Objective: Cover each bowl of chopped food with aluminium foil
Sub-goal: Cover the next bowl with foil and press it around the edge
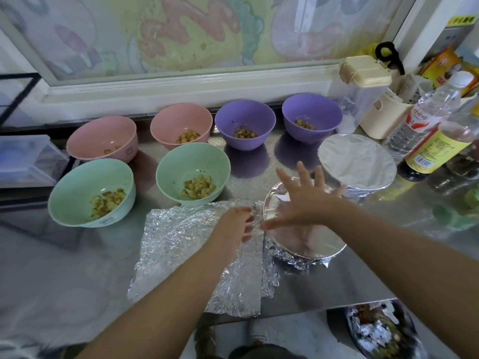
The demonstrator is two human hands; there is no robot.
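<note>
A foil-covered bowl stands at the counter's front. My right hand lies over its top with fingers spread straight. My left hand reaches to the bowl's left rim, fingertips at the foil edge; whether it pinches the foil is unclear. Crinkled foil sheets lie flat under my left forearm. A second foil-covered bowl stands behind to the right. Uncovered bowls with chopped food: two green, two pink, two purple.
Bottles, a clear lidded jug and a cream holder crowd the back right. A clear plastic box sits at the left. A bin with foil scraps is below the counter's front edge.
</note>
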